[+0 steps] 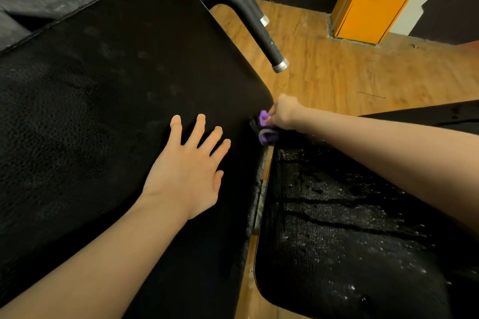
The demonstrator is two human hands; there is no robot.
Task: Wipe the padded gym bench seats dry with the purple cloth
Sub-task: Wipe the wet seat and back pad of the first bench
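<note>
1. Our left hand (190,163) lies flat on the large black padded bench pad (98,101), fingers straight and spread, palm down near the pad's right edge.
2. Our right hand (283,114) reaches across to the far corner of that pad, its fingers curled around the small bunched purple cloth (267,129).
3. The purple cloth sits at the gap between the two pads, pressed against the big pad's side edge, just above the top corner of the smaller black padded seat (337,228); part of the cloth is hidden under our fingers.
4. The smaller seat, on the right, glistens with water droplets and wet streaks across its textured surface.
5. The large pad looks matte, with a few faint dull spots toward its middle.
6. A curved black metal handle bar with a silver end cap (259,26) rises beyond the large pad's far edge.
7. Beneath everything runs a light wooden plank floor (350,80), and an orange upright post (373,0) stands on it at the upper right.
</note>
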